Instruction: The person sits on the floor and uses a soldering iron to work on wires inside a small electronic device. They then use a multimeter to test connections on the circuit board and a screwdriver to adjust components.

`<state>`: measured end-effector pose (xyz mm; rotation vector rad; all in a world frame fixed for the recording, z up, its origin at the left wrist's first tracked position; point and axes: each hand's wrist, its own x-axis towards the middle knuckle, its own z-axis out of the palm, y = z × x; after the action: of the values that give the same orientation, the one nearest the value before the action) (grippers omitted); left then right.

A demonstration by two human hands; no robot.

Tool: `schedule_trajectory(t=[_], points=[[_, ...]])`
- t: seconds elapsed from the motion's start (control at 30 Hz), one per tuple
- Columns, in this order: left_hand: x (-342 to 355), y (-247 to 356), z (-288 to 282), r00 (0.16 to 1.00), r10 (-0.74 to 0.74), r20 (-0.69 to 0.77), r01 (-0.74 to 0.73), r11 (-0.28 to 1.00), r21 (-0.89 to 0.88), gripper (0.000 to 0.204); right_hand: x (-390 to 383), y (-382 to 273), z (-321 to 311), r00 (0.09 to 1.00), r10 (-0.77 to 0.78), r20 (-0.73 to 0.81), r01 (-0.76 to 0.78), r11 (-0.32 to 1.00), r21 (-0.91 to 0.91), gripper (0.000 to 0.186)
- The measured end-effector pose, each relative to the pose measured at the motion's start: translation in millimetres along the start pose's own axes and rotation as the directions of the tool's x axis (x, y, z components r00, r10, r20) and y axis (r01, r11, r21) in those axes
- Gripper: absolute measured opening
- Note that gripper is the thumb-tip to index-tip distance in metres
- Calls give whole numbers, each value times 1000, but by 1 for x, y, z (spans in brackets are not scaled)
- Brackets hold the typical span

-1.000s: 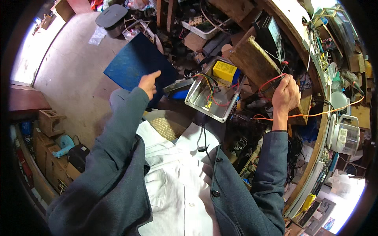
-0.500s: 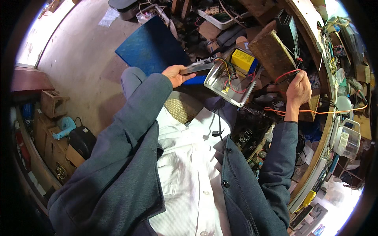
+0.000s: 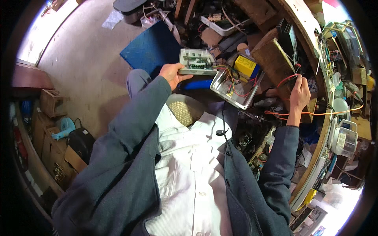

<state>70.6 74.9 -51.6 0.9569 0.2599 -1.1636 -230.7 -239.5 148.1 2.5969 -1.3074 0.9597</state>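
Note:
My left hand [image 3: 170, 75] grips the edge of a grey lid with a green circuit board [image 3: 198, 63], its inner side facing up. Coloured wires [image 3: 229, 74] run from the board into an open grey metal box [image 3: 241, 104] beside it. A yellow and blue battery [image 3: 245, 66] stands at the box's far edge. On the right, my right hand [image 3: 300, 94] is closed in a pinch at the end of a red wire [image 3: 285, 80], close to a wooden block [image 3: 273, 59]. A dark lead is near the same fingertips, and the exact tip is hard to make out.
A blue board [image 3: 151, 49] lies on the floor beyond my left hand. An orange cord [image 3: 330, 113] crosses below my right hand to the cluttered bench edge [image 3: 323, 74]. Cardboard, loose cables and a white tray [image 3: 224, 28] crowd the far side. A dark cable hangs down my front.
My left hand has tipped the lid from edge-on to face-up, so its circuit board now shows. My right hand keeps its pinch on the red wire, almost unmoved.

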Motion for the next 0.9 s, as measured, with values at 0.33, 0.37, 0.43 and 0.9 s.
schedule_trajectory(t=[0.33, 0.37, 0.43, 0.9], points=[[-47, 28, 30, 972, 226, 69, -234, 957, 171, 38, -70, -87, -23, 975, 138, -173, -9, 809, 588, 11], [-54, 30, 38, 960, 275, 59, -282, 940, 192, 40, -80, -96, -16, 996, 84, -42, -43, 806, 591, 10], [-68, 30, 52, 929, 367, 41, -366, 901, 232, 44, -94, -133, -13, 987, -61, 148, -43, 789, 613, 10], [-112, 5, 118, 289, 875, 387, -761, -36, 648, 43, -43, -268, 27, 957, -154, 245, -20, 809, 588, 53]])
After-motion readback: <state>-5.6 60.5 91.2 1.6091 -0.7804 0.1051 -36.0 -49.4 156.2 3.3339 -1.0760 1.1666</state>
